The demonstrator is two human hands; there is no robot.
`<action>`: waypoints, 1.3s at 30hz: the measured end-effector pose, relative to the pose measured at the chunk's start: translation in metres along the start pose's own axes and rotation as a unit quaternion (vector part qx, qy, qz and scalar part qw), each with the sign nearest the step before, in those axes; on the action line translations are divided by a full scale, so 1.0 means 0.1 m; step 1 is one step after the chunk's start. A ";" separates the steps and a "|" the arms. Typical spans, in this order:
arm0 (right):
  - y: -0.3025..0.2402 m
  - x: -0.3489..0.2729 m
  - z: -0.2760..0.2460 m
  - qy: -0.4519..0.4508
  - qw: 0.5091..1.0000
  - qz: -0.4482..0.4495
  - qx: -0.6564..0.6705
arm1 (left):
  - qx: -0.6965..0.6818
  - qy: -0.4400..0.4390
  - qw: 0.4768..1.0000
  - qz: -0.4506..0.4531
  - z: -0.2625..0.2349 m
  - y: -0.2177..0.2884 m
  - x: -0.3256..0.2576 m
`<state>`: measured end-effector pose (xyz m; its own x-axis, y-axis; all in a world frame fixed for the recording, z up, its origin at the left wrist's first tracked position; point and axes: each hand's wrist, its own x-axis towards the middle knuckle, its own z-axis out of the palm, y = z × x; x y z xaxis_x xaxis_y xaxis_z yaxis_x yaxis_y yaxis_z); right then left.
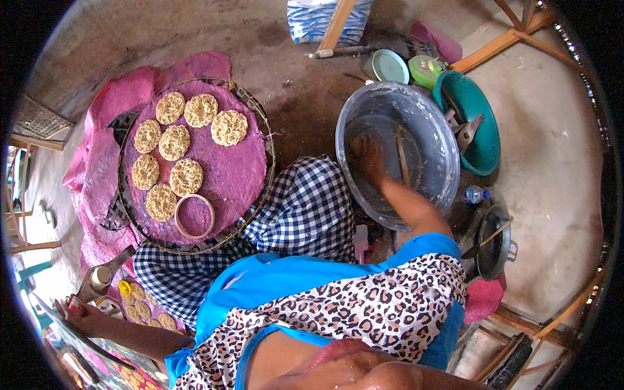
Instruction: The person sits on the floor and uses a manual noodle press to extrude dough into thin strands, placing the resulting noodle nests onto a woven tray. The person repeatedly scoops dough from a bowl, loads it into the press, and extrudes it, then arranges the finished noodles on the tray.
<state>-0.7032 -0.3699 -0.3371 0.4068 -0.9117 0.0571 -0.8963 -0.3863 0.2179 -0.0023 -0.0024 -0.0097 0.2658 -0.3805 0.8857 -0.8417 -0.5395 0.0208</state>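
Note:
My right hand (369,161) reaches down into a large grey basin (442,130), near its left inner wall. Shadow and blur obscure its fingers. Beside it, a wooden stick (403,156) leans inside the basin. My left arm stretches far left, where my left hand (79,314) closes around a small red object (77,306) too small to name. Left of my knees lies a round woven tray lined with pink sheeting (240,159). It carries several flat rounds of coiled noodle-like strands (174,142) and a pale ring (194,216) at its near edge.
A teal basin (489,140) with tools stands right of the grey one, near a bottle (476,194) and a dark pan (494,240). A pale green lid (390,66) lies behind. More rounds (138,291) and a yellow ring (124,287) sit at lower left.

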 end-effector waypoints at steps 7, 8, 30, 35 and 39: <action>-0.19 0.20 0.01 -0.009 0.979 0.181 -0.093 | -0.052 0.001 0.999 -0.004 0.06 -0.25 -0.12; -0.16 0.30 -0.13 -0.077 0.969 0.233 -0.027 | -0.033 -0.001 0.999 0.008 0.04 -0.28 -0.10; 0.10 0.68 -0.18 -0.030 0.941 0.328 0.082 | 0.013 -0.001 1.000 0.015 -0.12 -0.41 0.04; -0.34 0.12 0.36 -0.092 0.985 0.093 0.114 | 0.013 -0.009 1.000 0.008 -0.12 -0.44 0.07; -0.11 0.42 0.01 0.018 0.950 0.209 0.232 | 0.014 -0.007 1.000 0.011 -0.12 -0.48 0.12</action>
<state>-0.6758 -0.4043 -0.3381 -0.0026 -0.9969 0.0788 -0.9586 -0.0200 -0.2840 0.0360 0.0278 0.0051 0.2540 -0.4040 0.8788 -0.8345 -0.5509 -0.0121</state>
